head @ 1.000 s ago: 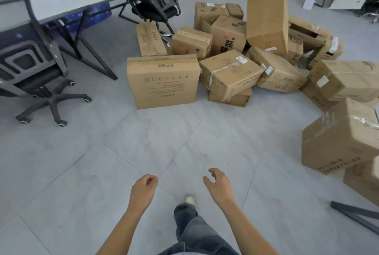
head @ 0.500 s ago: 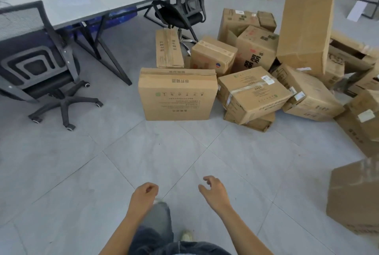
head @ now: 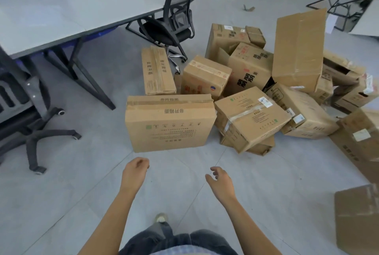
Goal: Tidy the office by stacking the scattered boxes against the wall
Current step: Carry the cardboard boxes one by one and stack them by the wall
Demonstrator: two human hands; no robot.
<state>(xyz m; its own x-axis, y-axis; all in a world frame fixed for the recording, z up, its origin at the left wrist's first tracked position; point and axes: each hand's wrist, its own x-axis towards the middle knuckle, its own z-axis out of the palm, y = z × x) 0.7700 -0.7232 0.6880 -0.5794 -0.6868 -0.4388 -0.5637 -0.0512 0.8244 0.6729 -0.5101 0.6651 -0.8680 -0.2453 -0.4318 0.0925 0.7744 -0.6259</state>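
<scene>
A wide cardboard box point(head: 169, 125) stands crosswise just ahead of both empty, loosely curled hands, the left hand point(head: 134, 173) nearer than the right hand point(head: 220, 182).

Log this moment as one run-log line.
phase: before pickup | left hand: empty | right hand: empty | nearest: wide box, on floor, untouched
</scene>
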